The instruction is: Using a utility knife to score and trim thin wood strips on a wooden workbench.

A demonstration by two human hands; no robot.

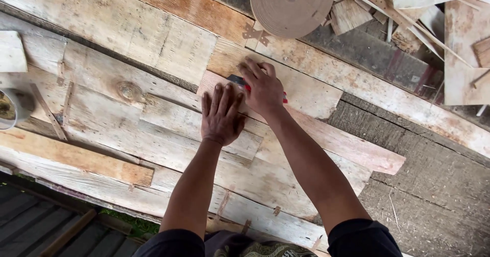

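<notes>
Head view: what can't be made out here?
- Red-and-dark tool: mostly covered by the right hand; kind unclear.
- Thin strip under the left hand: any mark on it hidden by both hands.
- Container: cut by left edge.
- Brown roll: top cut by upper edge.

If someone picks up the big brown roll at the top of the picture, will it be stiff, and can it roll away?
The brown roll lies flat on its side on the boards, so it will probably stay put unless stood on edge. Tightly wound with a small core hole, it looks firm and likely rather heavy. Its loose end might unwind when lifted.
</notes>
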